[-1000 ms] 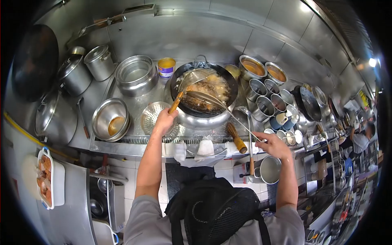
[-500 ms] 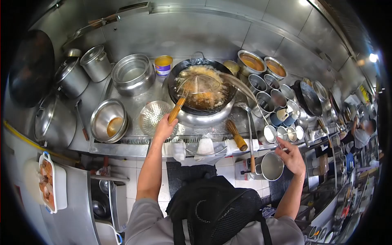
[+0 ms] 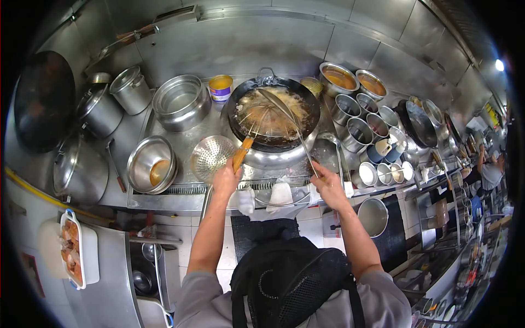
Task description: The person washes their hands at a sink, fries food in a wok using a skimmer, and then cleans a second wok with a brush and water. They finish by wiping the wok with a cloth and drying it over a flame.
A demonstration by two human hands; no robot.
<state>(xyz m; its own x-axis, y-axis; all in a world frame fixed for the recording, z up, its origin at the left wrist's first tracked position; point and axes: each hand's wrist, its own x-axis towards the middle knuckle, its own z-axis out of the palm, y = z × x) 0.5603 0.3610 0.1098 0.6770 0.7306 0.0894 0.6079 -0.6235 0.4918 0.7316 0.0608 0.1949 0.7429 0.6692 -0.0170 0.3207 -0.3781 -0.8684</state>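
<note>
My left hand (image 3: 225,177) is closed round the wooden handle of a wire skimmer (image 3: 268,124). The skimmer's mesh sits over the bubbling oil of a black wok (image 3: 234,104), at its near side. In my right hand (image 3: 330,187) is the long metal handle of a ladle (image 3: 280,105), whose dark bowl lies over the middle of the wok, above the mesh. Small pale and orange-brown bits float in the foaming oil. Just left of the wok rests a perforated strainer (image 3: 208,156), its handle passing beside my left forearm.
A wide metal pot (image 3: 181,104) and nested bowls (image 3: 149,164) stand left. A yellow-and-purple tin (image 3: 220,89) is behind them. Right of the wok are bowls of orange liquid (image 3: 339,80) and several metal canisters (image 3: 346,108). A person (image 3: 491,169) works far right.
My right hand has moved left and forward, bringing the ladle from the wok's right side over its middle. The skimmer has tipped flatter and lower over the oil.
</note>
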